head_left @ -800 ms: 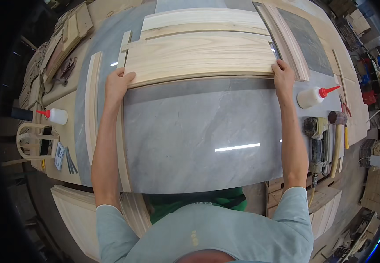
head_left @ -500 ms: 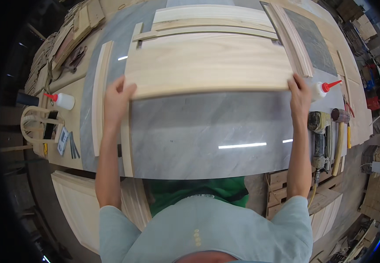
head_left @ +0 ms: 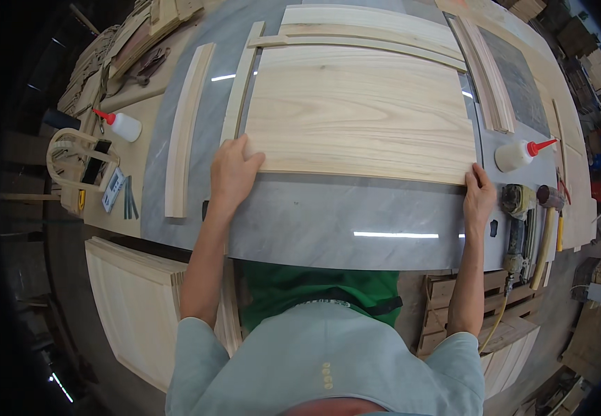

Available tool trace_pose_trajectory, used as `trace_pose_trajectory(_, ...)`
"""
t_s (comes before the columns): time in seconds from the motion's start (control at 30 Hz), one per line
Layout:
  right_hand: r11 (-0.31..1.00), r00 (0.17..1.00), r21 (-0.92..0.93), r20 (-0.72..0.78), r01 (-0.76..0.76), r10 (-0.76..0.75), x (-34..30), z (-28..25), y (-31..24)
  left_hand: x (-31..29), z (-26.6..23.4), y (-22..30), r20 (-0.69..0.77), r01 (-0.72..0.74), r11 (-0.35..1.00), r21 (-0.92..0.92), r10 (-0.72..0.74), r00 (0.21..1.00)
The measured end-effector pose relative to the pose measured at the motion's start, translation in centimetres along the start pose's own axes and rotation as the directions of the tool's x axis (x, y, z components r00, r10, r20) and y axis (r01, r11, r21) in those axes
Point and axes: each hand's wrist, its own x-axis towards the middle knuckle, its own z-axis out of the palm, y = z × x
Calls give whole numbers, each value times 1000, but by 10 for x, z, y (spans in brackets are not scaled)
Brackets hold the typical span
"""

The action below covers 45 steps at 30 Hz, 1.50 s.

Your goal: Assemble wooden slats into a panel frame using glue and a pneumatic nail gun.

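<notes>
A pale wooden panel (head_left: 359,114) lies nearly flat over the grey worktop, its far edge along a slim wooden rail (head_left: 383,50). My left hand (head_left: 234,173) is closed on the panel's near left corner, thumb on the top face. At the near right corner, my right hand (head_left: 479,197) pinches the edge with its fingers. Left of the panel runs a narrow wooden strip (head_left: 243,83), partly hidden by my left hand, with a gap between strip and panel. Beyond the rail lies another pale board (head_left: 370,24).
Loose strips lie left (head_left: 189,132) and right (head_left: 484,76) on the grey worktop (head_left: 328,215). White red-tipped glue bottles stand left (head_left: 125,127) and right (head_left: 514,157). A power tool (head_left: 515,229) and a mallet (head_left: 548,197) lie at the right. Stacked panels (head_left: 134,305) stand below left.
The panel has come down toward the worktop and its far edge now meets the rail. Both hands moved with it, still at its near corners. The whole view has shifted slightly.
</notes>
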Motion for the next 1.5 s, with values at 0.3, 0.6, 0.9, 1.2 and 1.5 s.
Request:
trace_pose_trajectory(0.3, 1000, 999, -16, -50, 12, -13, 4, 3, -9, 5, 9, -8, -173, -76, 995, -67, 63, 983)
trace_pose_trajectory(0.6, 993, 987, 85, -131, -79, 90, -94, -70, -11, -114, -32, -3, -13, -39, 981, -189, 38, 999)
trace_pose_trajectory(0.9, 977, 979, 134, -97, -164, 178, -133, -78, 14, -159, -34, -5, 125, 38, 995, -88, -27, 992)
trace_pose_trajectory(1.2, 994, 988, -71, -139, -81, 71, -131, -70, 19, -147, -27, -8, 71, -52, 997, 55, 48, 996)
trace_pose_trajectory(1.5, 826, 990, -562, -133, -45, -37, -66, -91, 19, -129, -32, 11, 68, -48, 992, -121, 56, 996)
